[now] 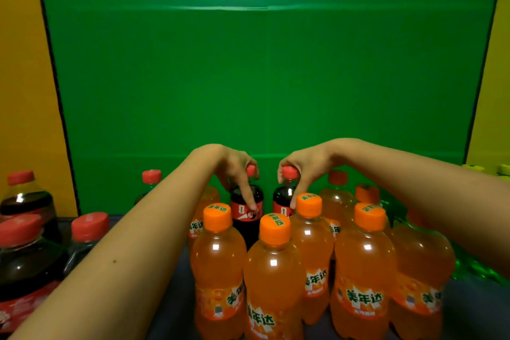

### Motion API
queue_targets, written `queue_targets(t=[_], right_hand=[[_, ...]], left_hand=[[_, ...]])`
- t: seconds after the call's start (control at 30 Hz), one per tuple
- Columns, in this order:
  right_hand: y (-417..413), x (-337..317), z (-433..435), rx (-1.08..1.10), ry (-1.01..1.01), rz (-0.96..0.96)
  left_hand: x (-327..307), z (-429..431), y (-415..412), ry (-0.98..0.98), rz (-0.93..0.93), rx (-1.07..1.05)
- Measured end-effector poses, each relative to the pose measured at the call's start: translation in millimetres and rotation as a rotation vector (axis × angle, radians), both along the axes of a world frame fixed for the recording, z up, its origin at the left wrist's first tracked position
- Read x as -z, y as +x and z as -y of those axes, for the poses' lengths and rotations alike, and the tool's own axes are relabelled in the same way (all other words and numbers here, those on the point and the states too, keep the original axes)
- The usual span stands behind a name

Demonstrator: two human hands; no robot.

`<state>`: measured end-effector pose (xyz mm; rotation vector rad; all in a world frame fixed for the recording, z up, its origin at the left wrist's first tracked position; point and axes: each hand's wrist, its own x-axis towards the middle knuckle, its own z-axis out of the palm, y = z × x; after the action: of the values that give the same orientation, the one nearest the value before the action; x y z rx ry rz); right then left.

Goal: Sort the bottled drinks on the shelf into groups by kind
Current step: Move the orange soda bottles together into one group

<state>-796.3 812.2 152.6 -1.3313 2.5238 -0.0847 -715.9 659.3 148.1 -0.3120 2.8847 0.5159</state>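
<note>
Both grips closed: left hand (234, 167) pinches the cap of the left cola bottle (247, 210), right hand (302, 165) the cap of the right cola bottle (283, 199). Both bottles stand upright at shelf (474, 309) rear, behind the orange soda bottles (273, 270). More cola bottles (26, 251) far left; green bottles (469, 265) at right.

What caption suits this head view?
Both hands, left and right, grip two cola bottles behind the orange soda bottles.

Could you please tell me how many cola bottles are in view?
6 cola bottles: four at left, one in left hand, one in right hand; more may be hidden.
</note>
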Motion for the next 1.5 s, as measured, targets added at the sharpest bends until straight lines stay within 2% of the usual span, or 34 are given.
queue_targets(t=[0.17, 0.3, 0.43, 0.57, 0.77, 0.87, 0.93, 1.07, 1.2, 1.5], right_hand=[[-3, 4, 5, -0.054, 0.002, -0.021], [6, 1, 7, -0.101, -0.003, -0.146], [16, -12, 2, -0.082, -0.059, -0.219], [29, -38, -16, -0.026, -0.273, -0.180], [54, -65, -25, -0.019, -0.744, 0.051], [71, -75, -11, -0.044, -0.945, 0.117], [84, -81, 0, -0.066, -1.046, 0.167], [106, -85, 31, -0.111, -1.184, 0.201], [123, -83, 72, -0.134, -1.225, 0.185], [154, -54, 155, -0.085, -1.105, 0.127]], left_hand=[[3, 4, -3, -0.045, -0.020, 0.056], [1, -1, 1, -0.060, -0.056, 0.076], [-12, -4, 14, -0.031, -0.217, 0.086], [-32, -3, 40, 0.164, -0.513, 0.063], [-58, -2, 75, 0.527, -0.909, -0.022], [-69, 2, 95, 0.611, -1.080, -0.093], [-78, 9, 112, 0.595, -1.148, -0.128], [-89, 35, 146, 0.507, -1.184, -0.168], [-91, 67, 171, 0.445, -1.179, -0.191], [-74, 138, 195, 0.326, -0.998, -0.186]])
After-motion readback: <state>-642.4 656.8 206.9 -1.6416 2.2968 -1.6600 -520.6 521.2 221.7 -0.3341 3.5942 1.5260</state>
